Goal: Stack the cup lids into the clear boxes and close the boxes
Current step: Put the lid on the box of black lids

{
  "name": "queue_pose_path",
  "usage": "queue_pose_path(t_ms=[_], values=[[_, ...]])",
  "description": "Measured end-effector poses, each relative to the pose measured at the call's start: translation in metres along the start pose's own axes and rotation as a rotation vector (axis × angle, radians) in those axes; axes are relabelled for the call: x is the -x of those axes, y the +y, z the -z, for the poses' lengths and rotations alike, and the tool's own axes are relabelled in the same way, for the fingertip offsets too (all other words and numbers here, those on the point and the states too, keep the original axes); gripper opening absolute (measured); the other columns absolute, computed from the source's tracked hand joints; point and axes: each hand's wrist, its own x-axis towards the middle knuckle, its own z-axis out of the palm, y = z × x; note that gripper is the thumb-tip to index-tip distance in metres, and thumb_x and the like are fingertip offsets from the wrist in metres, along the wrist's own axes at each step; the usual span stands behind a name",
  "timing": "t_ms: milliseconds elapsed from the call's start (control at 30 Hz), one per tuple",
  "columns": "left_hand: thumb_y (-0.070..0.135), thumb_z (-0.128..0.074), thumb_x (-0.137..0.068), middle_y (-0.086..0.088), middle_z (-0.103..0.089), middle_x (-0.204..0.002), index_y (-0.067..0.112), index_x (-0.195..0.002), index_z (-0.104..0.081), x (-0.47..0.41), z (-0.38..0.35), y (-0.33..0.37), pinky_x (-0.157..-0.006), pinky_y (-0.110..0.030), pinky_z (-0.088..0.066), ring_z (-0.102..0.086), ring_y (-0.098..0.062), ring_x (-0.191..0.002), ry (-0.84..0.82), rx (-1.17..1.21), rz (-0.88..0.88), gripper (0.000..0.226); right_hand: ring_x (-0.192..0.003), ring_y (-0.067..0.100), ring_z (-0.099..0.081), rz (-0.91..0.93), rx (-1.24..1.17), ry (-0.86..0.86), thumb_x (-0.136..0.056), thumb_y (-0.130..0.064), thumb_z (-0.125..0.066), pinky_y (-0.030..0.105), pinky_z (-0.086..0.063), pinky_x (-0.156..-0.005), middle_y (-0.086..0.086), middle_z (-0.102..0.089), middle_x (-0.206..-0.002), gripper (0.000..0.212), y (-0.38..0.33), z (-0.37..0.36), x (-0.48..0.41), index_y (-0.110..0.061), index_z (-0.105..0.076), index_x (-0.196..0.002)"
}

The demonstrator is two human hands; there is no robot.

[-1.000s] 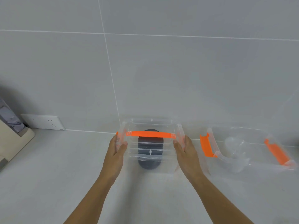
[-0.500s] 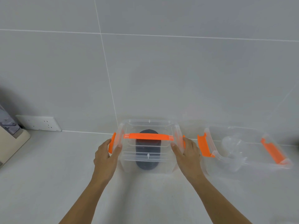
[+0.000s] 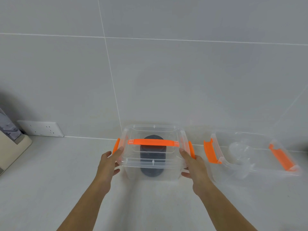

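Observation:
A clear box with its clear cover on and an orange handle across the top stands in the middle of the white counter. A stack of dark cup lids shows through its walls. My left hand rests at the box's left end by the orange latch, fingers fairly straight. My right hand sits at the right end by the other orange latch, fingers straight against the wall. A second clear box without a cover stands to the right, with clear cup lids inside.
The open box has orange latches folded out at both ends. A white wall socket sits low on the tiled wall at left. A beige appliance stands at the far left edge.
Both hands have slid down and outward from the cover's ends to the box's sides. The orange latches at both ends of the covered box now show beside the fingers.

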Motion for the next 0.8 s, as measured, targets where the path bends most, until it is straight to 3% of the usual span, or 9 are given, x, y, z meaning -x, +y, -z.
queue_pose_path(t_ms=[133, 233, 333, 500, 800], values=[[0.037, -0.062, -0.085, -0.014, -0.057, -0.125, 0.009, -0.132, -0.044, 0.001, -0.002, 0.002, -0.095, -0.045, -0.048, -0.058, -0.032, -0.109, 0.014, 0.046, -0.035, 0.058, -0.087, 0.020, -0.059, 0.128, 0.063, 0.062, -0.085, -0.037, -0.063, 0.032, -0.049, -0.074, 0.005, -0.060, -0.099, 0.040, -0.003, -0.001, 0.004, -0.014, -0.049, -0.115], [0.024, -0.062, -0.088, -0.010, -0.057, -0.118, 0.009, -0.127, -0.049, 0.008, -0.007, 0.006, -0.093, -0.044, -0.049, -0.058, -0.031, -0.107, 0.110, -0.018, -0.186, 0.044, -0.074, 0.012, -0.055, 0.295, 0.224, 0.135, -0.088, -0.030, -0.059, 0.023, -0.044, -0.063, -0.001, -0.057, -0.085, 0.028, -0.005, -0.003, 0.007, -0.013, -0.049, -0.109], [0.019, -0.059, -0.090, -0.005, -0.058, -0.109, 0.008, -0.116, -0.054, 0.013, -0.010, 0.009, -0.081, -0.034, -0.047, -0.057, -0.027, -0.101, 0.139, -0.112, -0.322, 0.029, -0.064, 0.013, -0.050, 0.392, 0.356, 0.179, -0.090, -0.028, -0.053, 0.026, -0.042, -0.060, 0.003, -0.054, -0.080, 0.019, -0.003, -0.005, 0.008, -0.012, -0.050, -0.100], [0.018, -0.057, -0.091, -0.006, -0.057, -0.110, 0.006, -0.117, -0.053, 0.012, -0.013, 0.008, -0.076, -0.030, -0.046, -0.056, -0.023, -0.094, 0.160, -0.183, -0.375, 0.028, -0.057, 0.013, -0.042, 0.417, 0.412, 0.198, -0.092, -0.023, -0.049, 0.022, -0.032, -0.050, 0.000, -0.043, -0.069, 0.014, -0.004, -0.006, 0.007, -0.010, -0.045, -0.088], [0.018, -0.053, -0.092, -0.010, -0.056, -0.112, 0.007, -0.114, -0.052, 0.010, -0.014, 0.006, -0.079, -0.031, -0.046, -0.055, -0.024, -0.097, 0.176, -0.260, -0.409, 0.024, -0.056, 0.012, -0.041, 0.441, 0.477, 0.199, -0.093, -0.024, -0.047, 0.022, -0.033, -0.051, 0.000, -0.041, -0.069, 0.015, -0.002, -0.006, 0.005, -0.010, -0.044, -0.087]])
